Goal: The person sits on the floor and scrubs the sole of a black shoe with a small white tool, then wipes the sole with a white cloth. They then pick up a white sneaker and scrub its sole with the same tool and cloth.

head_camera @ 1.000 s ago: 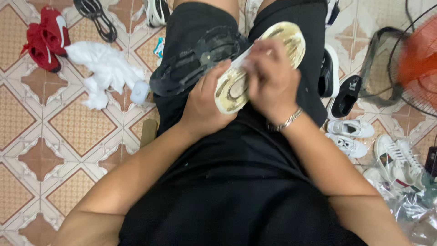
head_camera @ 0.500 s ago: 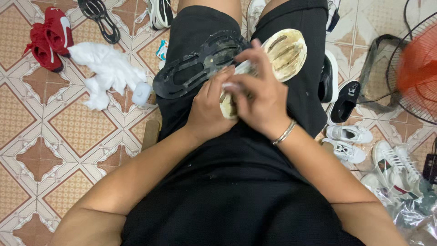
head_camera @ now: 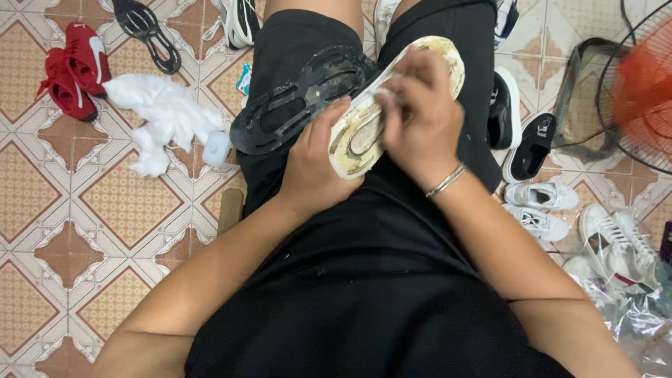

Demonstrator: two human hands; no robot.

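A dirty cream-coloured shoe midsole lies across my lap, underside up. My left hand grips its near end from below. My right hand presses on its middle with a small white piece pinched under the fingertips; a silver bracelet circles that wrist. A black rubber outsole with tread rests on my left thigh, touching the midsole. I am seated in black clothes.
On the tiled floor to the left lie red shoes, a white rag with a small white bottle, and a black sole. To the right are black shoes, white sneakers and an orange fan.
My right hand has slid along the midsole, from its near end toward the middle, in a rubbing motion. My left hand keeps the same grip on the near end.
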